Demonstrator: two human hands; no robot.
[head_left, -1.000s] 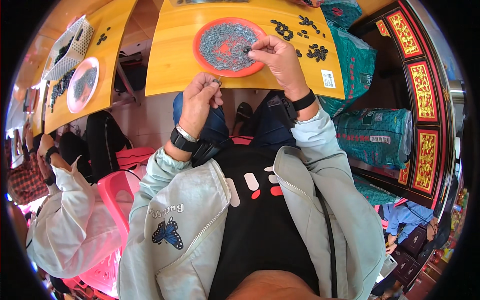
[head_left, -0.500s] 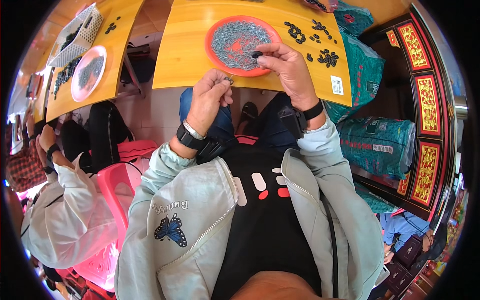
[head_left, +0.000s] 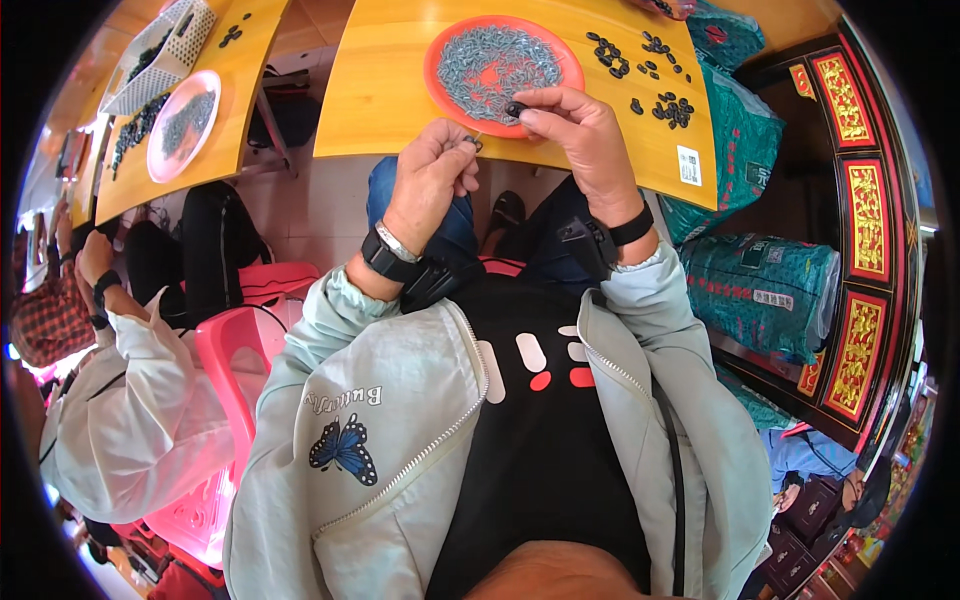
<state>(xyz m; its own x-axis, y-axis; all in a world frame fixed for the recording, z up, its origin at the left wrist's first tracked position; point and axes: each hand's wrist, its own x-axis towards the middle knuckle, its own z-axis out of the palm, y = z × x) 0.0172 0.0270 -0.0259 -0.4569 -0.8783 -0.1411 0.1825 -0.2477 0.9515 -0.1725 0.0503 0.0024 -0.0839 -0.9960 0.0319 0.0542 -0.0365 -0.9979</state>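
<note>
In front of me an orange-red plate [head_left: 572, 75] holds a heap of thin silver metal pieces [head_left: 480, 62] that look like screws. My right hand [head_left: 585, 140] pinches a small black oval piece [head_left: 515, 109] between thumb and fingertips, over the plate's near right rim. My left hand [head_left: 432, 175] is closed beside the plate's near edge, the fingers curled in. A small grey metal piece [head_left: 474, 143] shows at its fingertips; its exact kind is too small to tell. Several more black oval pieces [head_left: 673, 110] lie in loose groups on the table right of the plate.
The yellow table [head_left: 380, 100] ends just short of my lap. On a second table at left stand a pink plate [head_left: 213, 105] of metal pieces and a white perforated basket [head_left: 190, 40]. Teal sacks [head_left: 760, 285] stand at right. A person in white [head_left: 130, 420] sits at left.
Both hands keep their grips and stay close together. The view has shifted slightly, so the table and plate appear a little farther right and higher.
</note>
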